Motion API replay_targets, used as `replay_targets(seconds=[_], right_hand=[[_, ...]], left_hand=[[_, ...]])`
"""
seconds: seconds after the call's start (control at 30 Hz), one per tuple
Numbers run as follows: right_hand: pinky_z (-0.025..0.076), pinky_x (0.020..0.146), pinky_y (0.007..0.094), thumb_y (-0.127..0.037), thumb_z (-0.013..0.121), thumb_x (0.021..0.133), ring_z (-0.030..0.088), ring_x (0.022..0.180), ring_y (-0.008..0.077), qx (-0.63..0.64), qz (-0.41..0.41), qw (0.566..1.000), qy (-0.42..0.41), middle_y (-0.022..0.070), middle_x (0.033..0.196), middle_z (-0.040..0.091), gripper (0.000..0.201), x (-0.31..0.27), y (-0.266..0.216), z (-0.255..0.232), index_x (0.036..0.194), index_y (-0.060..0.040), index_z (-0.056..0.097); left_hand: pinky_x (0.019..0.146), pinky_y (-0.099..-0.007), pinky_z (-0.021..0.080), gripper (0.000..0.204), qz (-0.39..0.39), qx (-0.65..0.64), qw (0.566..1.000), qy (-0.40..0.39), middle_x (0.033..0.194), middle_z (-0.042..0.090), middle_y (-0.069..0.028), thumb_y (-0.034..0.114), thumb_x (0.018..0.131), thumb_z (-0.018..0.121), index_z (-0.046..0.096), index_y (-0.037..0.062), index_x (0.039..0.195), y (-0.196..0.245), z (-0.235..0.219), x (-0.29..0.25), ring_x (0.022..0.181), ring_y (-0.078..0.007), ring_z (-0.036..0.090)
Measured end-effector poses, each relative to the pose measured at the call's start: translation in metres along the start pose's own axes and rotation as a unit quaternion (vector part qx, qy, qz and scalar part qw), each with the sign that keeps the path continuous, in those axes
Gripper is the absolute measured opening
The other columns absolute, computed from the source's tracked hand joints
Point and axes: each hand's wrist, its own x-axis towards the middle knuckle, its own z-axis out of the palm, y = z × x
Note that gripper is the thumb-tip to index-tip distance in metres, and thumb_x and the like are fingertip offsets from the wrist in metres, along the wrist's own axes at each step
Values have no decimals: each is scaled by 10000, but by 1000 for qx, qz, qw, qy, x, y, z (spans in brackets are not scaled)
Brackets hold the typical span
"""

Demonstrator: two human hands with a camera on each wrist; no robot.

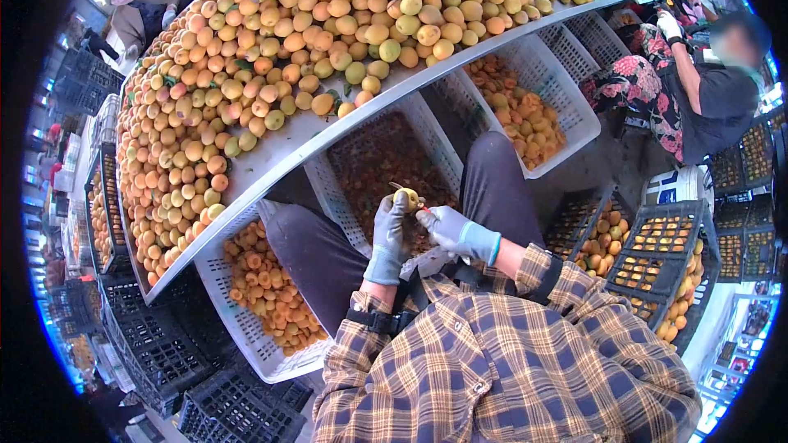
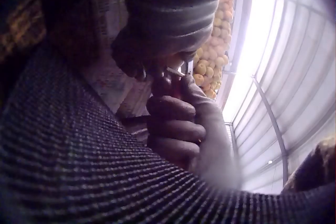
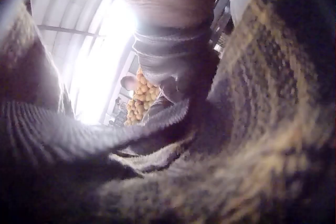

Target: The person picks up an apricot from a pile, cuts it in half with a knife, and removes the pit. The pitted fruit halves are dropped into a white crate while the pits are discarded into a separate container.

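My left hand (image 1: 389,234), in a grey glove with a light blue cuff, holds a yellowish apricot (image 1: 408,198) between thumb and fingers. Close against it, my right hand (image 1: 453,230), gloved the same way, grips a small knife with a red handle (image 1: 423,211). A thin blade shows by the fruit. In the left wrist view, the curled fingers of the right hand (image 2: 176,124) wrap the handle, with the blade (image 2: 175,72) sticking out past the thumb. Below both hands stands a white crate (image 1: 435,135) with dark, wet-looking scraps in it. The right wrist view is mostly sleeve and cuff.
A large heap of apricots (image 1: 328,25) covers the metal table (image 1: 271,152) ahead. White crates of split apricots (image 1: 267,287) (image 1: 525,119) flank my knees. Black crates (image 1: 657,246) with whole fruit stand at right, other black crates (image 1: 156,344) at left. A person (image 1: 698,86) sits at right.
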Motion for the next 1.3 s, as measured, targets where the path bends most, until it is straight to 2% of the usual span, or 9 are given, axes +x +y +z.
replay_targets(seconds=[0.07, 0.2, 0.37, 0.67, 0.77, 0.9, 0.97, 1.1, 1.3], right_hand=[[369, 393, 270, -425, 413, 949, 442, 430, 99, 139, 156, 975, -73, 26, 606, 490, 430, -15, -23, -13, 877, -20, 536], [451, 500, 310, -411, 418, 949, 527, 534, 135, 20, 56, 998, -16, 78, 660, 553, 433, -30, -11, 4, 945, 5, 539], [463, 739, 430, -301, 477, 925, 577, 936, 410, -74, 34, 996, 43, 241, 956, 615, 358, -4, 7, 14, 999, 39, 560], [454, 699, 434, -405, 502, 897, 585, 865, 422, -93, -14, 995, -28, 260, 840, 605, 425, -33, -21, -16, 936, 14, 560], [473, 723, 314, -371, 593, 874, 593, 856, 151, -4, -91, 989, 113, 112, 838, 626, 387, -35, -27, -31, 1013, -11, 561], [485, 786, 319, -401, 605, 859, 606, 894, 177, -10, -122, 983, 135, 133, 900, 640, 490, -15, -36, -30, 1133, -3, 523], [501, 757, 404, -432, 606, 834, 618, 915, 355, -3, -99, 986, 132, 213, 955, 630, 446, -12, -39, -22, 1065, -54, 555], [513, 707, 393, -404, 593, 834, 624, 830, 346, -122, -202, 964, 122, 157, 934, 638, 397, -19, -35, -22, 1108, -118, 557], [486, 602, 437, -387, 610, 810, 612, 685, 375, -230, -257, 937, 61, 163, 795, 635, 463, -32, -47, -44, 1185, -142, 494]], left_hand=[[783, -348, 498, 336, 23, 30, 999, 16, 893, 625, -102, 376, 878, 576, 548, 52, 960, 1, 0, 0, 850, -196, 602], [812, -405, 493, 419, -59, -219, 973, 37, 897, 632, -118, 446, 855, 572, 571, 42, 964, -1, 3, -2, 896, -280, 606], [838, -436, 476, 531, -140, -229, 963, -10, 975, 617, -166, 558, 872, 464, 532, 51, 1015, -5, 9, -5, 916, -297, 588], [872, -434, 462, 593, -21, -219, 973, 69, 965, 618, -168, 561, 886, 433, 535, -4, 1036, -3, -10, 5, 913, -301, 586], [916, -401, 432, 568, -97, -251, 963, -33, 1001, 620, -142, 523, 911, 407, 542, -5, 1072, 7, 5, -8, 968, -270, 581], [1014, -343, 333, 528, -47, -75, 985, -146, 1219, 524, -76, 480, 948, 362, 484, 43, 1220, 8, 24, -17, 1134, -181, 477], [993, -356, 368, 523, -128, -70, 989, -36, 1226, 531, -59, 463, 957, 351, 474, 49, 1253, 12, 27, -25, 1109, -209, 506], [977, -393, 392, 588, -117, -97, 986, -66, 1156, 544, -107, 561, 926, 324, 501, 69, 1196, 13, 21, -27, 1076, -239, 519], [939, -388, 426, 492, -40, -21, 994, -96, 1174, 518, -123, 429, 967, 307, 446, 36, 1229, 1, 6, -18, 1071, -246, 524]])
